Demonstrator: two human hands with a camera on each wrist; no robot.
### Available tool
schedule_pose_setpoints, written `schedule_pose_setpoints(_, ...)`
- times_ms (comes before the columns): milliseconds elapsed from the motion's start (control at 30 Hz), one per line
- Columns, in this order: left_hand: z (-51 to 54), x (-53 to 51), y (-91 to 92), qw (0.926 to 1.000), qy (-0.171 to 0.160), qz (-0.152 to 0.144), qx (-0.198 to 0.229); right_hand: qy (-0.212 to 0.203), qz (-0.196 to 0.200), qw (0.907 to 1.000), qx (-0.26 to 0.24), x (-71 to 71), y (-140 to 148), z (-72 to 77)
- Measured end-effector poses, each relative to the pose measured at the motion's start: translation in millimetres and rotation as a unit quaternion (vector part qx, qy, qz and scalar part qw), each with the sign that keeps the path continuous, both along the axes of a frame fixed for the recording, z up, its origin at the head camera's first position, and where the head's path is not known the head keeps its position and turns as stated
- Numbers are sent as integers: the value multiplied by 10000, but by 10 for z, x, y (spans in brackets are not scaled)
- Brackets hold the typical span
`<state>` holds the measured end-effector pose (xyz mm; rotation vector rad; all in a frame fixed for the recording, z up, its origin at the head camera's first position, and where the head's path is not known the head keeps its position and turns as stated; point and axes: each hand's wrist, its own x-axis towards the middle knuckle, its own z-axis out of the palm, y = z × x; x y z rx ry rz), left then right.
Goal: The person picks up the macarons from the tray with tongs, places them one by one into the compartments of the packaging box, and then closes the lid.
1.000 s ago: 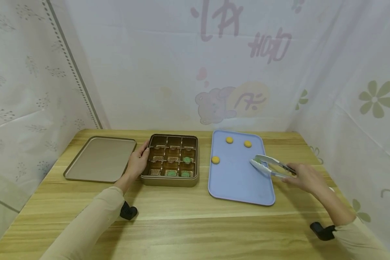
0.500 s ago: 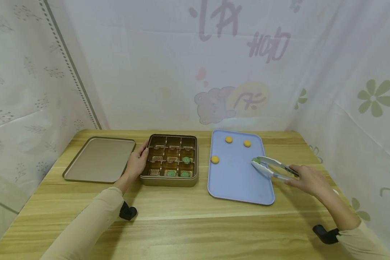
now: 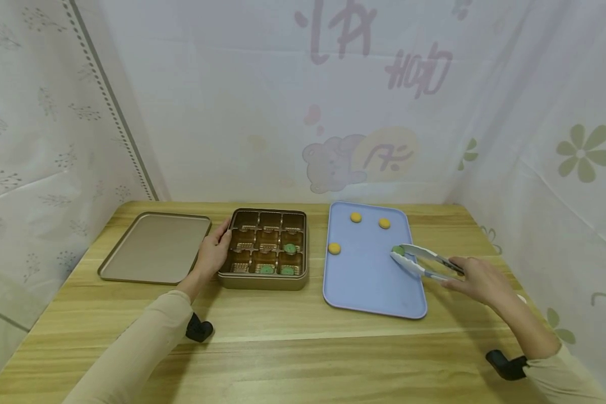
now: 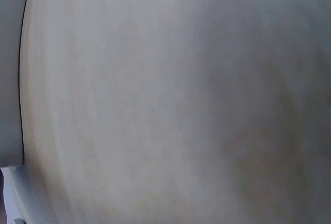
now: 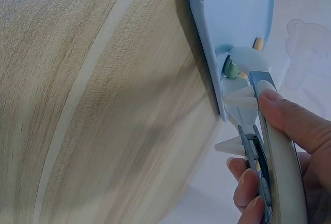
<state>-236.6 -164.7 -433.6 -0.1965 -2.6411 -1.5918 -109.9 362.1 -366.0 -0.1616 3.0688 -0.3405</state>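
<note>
My left hand point(image 3: 214, 249) rests against the left side of a gold tin point(image 3: 262, 282), its fingers lying along the wall. Inside the tin is a brown plastic insert with several compartments. Three hold a green round cookie: the right one of the middle row point(image 3: 290, 248), plus the middle point(image 3: 266, 270) and right point(image 3: 287, 270) ones in front. My right hand point(image 3: 480, 279) grips metal tongs point(image 5: 266, 131) with pale scalloped heads. Between those heads, at the right side of the blue tray point(image 3: 368, 286), sits another green cookie point(image 5: 230, 68). Whether both heads touch it I cannot tell.
Three yellow cookies lie on the tray: one at its left edge point(image 3: 334, 248), two toward the back point(image 3: 356, 217) point(image 3: 384, 223). A flat bronze lid-like plate point(image 3: 156, 247) lies left of the tin. Patterned cloth point(image 3: 262, 101) hangs behind the wooden table point(image 3: 283, 359).
The right hand and tongs have shifted slightly right and toward me, with the heads around the green cookie. Left hand and tin stay in place.
</note>
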Motion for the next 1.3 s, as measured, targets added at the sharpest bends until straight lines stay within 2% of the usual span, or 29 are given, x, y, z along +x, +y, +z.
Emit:
schedule_pose_setpoints(700,-2,-3,-1,10000,-83,-4,-8,14,51,10000,-44,2,6,-9)
schedule_pose_setpoints(1000,5,11,1,10000,16,-15,31,-10,108,9999,-41,70,2,38)
schedule_pose_setpoints(1300,9,14,0,10000,-50,-44,57,-44,150,9999,-62,108,10,56)
